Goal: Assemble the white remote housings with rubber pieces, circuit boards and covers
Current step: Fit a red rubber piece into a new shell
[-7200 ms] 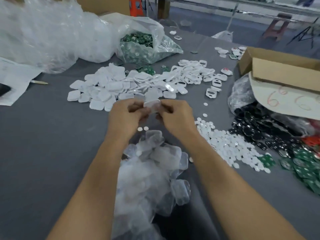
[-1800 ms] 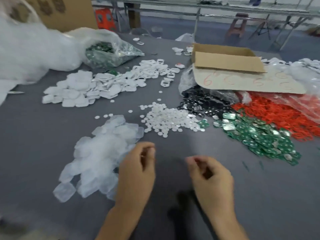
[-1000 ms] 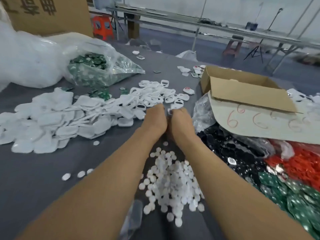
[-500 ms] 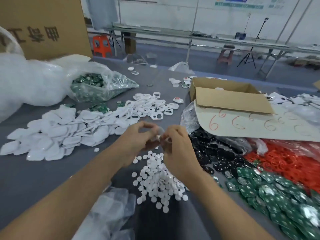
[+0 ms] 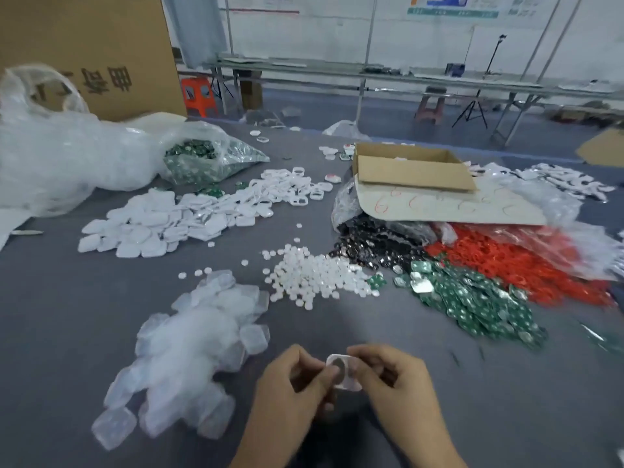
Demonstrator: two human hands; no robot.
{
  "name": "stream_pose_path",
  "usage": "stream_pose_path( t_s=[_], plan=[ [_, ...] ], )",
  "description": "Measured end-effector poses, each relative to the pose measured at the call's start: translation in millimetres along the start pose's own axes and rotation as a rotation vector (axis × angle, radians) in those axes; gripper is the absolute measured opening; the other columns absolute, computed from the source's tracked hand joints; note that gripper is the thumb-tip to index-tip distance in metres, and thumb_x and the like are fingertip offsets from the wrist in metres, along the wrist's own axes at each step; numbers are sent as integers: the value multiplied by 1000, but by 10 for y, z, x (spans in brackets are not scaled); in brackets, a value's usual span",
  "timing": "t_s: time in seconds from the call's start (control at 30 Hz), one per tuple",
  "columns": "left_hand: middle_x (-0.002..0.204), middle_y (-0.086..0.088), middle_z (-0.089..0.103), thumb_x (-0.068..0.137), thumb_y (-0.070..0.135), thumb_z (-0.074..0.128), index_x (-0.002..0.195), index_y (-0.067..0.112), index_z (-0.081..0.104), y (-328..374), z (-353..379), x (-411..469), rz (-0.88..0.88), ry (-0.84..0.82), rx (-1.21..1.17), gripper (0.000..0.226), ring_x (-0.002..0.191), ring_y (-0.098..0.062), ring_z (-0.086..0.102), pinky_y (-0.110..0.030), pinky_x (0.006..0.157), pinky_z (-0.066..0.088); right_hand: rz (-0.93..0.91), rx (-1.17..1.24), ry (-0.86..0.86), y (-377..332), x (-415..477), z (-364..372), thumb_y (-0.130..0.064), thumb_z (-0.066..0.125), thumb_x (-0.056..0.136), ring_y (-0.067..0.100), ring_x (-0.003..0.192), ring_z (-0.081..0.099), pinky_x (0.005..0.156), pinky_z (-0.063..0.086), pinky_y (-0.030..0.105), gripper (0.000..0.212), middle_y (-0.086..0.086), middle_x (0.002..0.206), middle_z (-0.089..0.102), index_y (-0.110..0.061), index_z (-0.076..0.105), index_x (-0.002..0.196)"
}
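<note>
Presently one white rounded-square plastic housing, a dark round spot in its face, is pinched between the curled fingertips of the left hand and right hand, low over the grey counter. I judge an insert is being seated, so the next move calls for one of the green circuit boards heaped ahead-right of the hands. The heaps defy counting: translucent rubber pieces just left of the hands, small white round discs ahead, white plastic covers farther ahead-left, and one brown cardboard box beyond.

On the table, housings lie left, discs centre, circuit boards right — cardboard box behind.
</note>
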State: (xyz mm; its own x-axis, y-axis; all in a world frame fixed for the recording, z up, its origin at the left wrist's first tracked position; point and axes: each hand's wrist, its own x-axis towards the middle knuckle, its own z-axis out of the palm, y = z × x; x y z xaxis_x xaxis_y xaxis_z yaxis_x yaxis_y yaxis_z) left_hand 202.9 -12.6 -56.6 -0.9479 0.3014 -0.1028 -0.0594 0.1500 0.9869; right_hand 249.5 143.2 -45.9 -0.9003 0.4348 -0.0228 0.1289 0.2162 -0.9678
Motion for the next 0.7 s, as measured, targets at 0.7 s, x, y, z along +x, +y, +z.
stream_pose_path(
  t_s=[0.7],
  plan=[
    [129, 5, 55, 101, 5, 52, 146, 27, 53, -66, 211, -383, 344, -54, 752, 50, 114, -15, 48, -10, 96, 31, -559, -410, 49, 443, -711, -149, 3, 85, 69, 3, 88, 66, 77, 53, 16, 28, -7, 94, 69, -17, 79, 88]
  ],
)
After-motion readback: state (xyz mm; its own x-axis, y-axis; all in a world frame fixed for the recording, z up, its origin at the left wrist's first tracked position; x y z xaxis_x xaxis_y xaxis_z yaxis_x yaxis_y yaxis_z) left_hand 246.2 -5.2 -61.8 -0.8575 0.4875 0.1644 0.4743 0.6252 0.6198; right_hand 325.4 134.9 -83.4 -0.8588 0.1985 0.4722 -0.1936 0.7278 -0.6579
